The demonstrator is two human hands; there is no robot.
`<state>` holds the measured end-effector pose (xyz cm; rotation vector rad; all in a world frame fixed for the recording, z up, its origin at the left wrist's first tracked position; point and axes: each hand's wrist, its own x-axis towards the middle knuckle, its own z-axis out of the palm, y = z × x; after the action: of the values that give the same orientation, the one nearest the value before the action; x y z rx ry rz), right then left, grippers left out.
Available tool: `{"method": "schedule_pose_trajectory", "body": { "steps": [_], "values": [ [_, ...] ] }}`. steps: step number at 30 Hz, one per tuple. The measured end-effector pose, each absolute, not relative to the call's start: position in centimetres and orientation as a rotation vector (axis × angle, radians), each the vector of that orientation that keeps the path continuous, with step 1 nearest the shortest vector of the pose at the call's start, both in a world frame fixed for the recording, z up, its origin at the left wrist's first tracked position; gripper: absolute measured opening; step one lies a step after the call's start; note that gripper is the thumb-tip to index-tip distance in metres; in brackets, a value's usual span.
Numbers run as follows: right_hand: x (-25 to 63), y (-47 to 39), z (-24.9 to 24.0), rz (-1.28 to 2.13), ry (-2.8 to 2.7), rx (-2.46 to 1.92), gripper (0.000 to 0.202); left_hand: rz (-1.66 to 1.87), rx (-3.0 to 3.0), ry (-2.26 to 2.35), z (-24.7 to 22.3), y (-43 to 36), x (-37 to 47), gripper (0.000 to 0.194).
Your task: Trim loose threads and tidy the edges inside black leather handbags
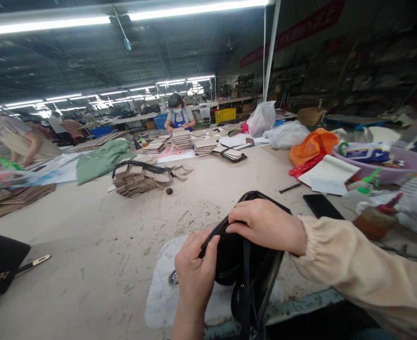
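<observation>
Black and probably light, the bag (228,259) is held at the near edge of the bench (141,226), its rim (274,202) pinched by the left hand (198,262) and the right hand (267,224). Its soft-looking sides may sag, so the firmer-seeming rim is best gripped.

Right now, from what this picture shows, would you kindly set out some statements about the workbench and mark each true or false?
1. The left hand and the right hand both grip the edge of the black bag. True.
2. The phone lies left of the black bag in the picture. False: it lies to the right.
3. The lilac basin is right of the orange plastic bag in the picture. True.
4. The right sleeve is black. False: it is cream-coloured.
</observation>
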<state>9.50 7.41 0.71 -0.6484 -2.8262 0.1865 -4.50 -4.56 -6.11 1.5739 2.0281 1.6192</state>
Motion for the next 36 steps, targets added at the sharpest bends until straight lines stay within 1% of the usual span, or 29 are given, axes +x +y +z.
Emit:
{"method": "schedule_pose_trajectory", "body": {
  "steps": [6, 14, 23, 30, 33, 36],
  "values": [
    [10.8, 8.3, 0.8, 0.244, -2.811, -0.632, 0.023, 1.64, 1.536, 2.012, -6.2, -4.6, -4.4, 0.017],
    [10.3, 8.6, 0.5, 0.194, -2.766, -0.685, 0.022, 1.574, 1.624, 2.04, -6.3, -4.6, -4.6, 0.015],
    [10.3, 8.6, 0.7, 0.185, -2.771, -0.714, 0.023, 1.591, 1.59, 2.03, -6.2, -4.5, -4.4, 0.013],
    [10.1, 8.6, 0.5, 0.165, -2.745, -0.766, 0.021, 1.628, 1.559, 2.023, -5.8, -4.4, -4.1, 0.012],
    [10.1, 8.7, 0.3, 0.198, -2.667, -0.823, 0.018, 1.63, 1.557, 2.004, -5.7, -4.3, -4.0, 0.011],
    [10.1, 8.7, 0.3, 0.225, -2.629, -0.839, 0.034, 1.621, 1.557, 2.007, -5.7, -4.3, -4.2, 0.009]
  ]
}}
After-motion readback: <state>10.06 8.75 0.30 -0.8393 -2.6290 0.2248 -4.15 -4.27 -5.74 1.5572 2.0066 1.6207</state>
